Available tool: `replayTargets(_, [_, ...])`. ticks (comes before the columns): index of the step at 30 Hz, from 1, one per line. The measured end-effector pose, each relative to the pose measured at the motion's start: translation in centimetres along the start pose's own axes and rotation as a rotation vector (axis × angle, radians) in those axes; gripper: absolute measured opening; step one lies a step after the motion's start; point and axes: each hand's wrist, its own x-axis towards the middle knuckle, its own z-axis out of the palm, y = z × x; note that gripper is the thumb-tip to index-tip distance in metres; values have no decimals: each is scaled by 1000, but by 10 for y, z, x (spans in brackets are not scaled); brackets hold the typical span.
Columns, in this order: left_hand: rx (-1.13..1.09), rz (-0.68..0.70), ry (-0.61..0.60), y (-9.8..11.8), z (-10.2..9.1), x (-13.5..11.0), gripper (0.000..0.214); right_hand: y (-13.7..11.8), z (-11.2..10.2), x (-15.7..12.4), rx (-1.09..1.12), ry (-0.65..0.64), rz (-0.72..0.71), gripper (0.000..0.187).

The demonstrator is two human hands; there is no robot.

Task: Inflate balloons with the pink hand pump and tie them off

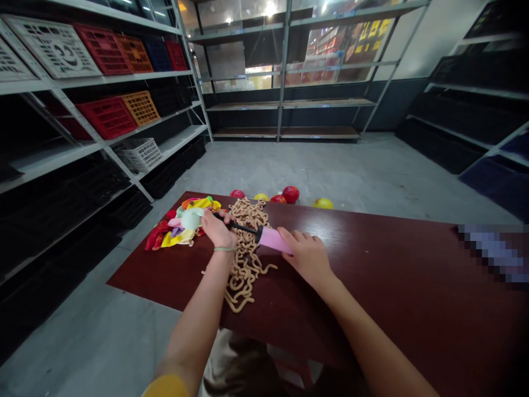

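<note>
My right hand [308, 256] is closed round the pink barrel of a balloon hand pump [273, 239]. A black rod runs from the barrel to my left hand [220, 229], whose fingers are wrapped round the pump's black far end. At that hand, a pale green balloon [192, 218] puffs out a little; its neck is hidden by my fingers. Beyond and left of it lies a pile of limp balloons [177, 238] in red, yellow, pink and purple. Beneath the pump, curled beige worm-like strands [243, 275] spread across the dark red table [384, 275].
Several round red and yellow balloons [290, 194] show past the table's far edge. Shelving with coloured crates [107, 117] stands at the left. A metal rack [284, 82] stands at the back, with dark shelves [458, 110] at the right. A pixelated patch covers the table's right end.
</note>
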Motion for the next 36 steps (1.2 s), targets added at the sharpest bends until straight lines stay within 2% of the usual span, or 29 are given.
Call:
replayTargets(3, [-56, 18, 75, 8, -5, 21, 9, 25, 0, 0, -53, -6, 30, 56])
replayTargets(6, [-60, 46, 72, 8, -4, 24, 16, 36, 2, -3, -47, 4, 58, 55])
replayTargets(10, [-15, 54, 0, -9, 7, -5, 18, 23, 5, -7, -6, 11, 72, 53])
replayTargets(14, [39, -105, -174, -36, 17, -44, 18, 5, 6, -9, 33, 39, 125, 53])
replayTargets(17, [62, -149, -195, -46, 18, -51, 20, 2, 8, -6, 35, 59, 87, 52])
replayTargets(20, [42, -123, -129, -38, 15, -36, 16, 11, 8, -4, -13, 88, 17, 50])
replayTargets(23, [-9, -88, -46, -17, 9, -10, 14, 28, 5, -3, -87, 127, -20, 47])
replayTargets(26, [-70, -46, 9, 1, 2, 13, 12, 43, 2, -5, -135, 148, -11, 44])
replayTargets(29, [-104, 5, 50, 7, 1, 20, 15, 41, 2, -5, -128, 128, 14, 44])
replayTargets(32, [-87, 13, 19, -2, 6, 3, 14, 22, 4, -5, -73, 87, 38, 46])
replayTargets(36, [-12, -91, -119, -27, 14, -35, 13, -5, 4, -4, 16, 52, 91, 50])
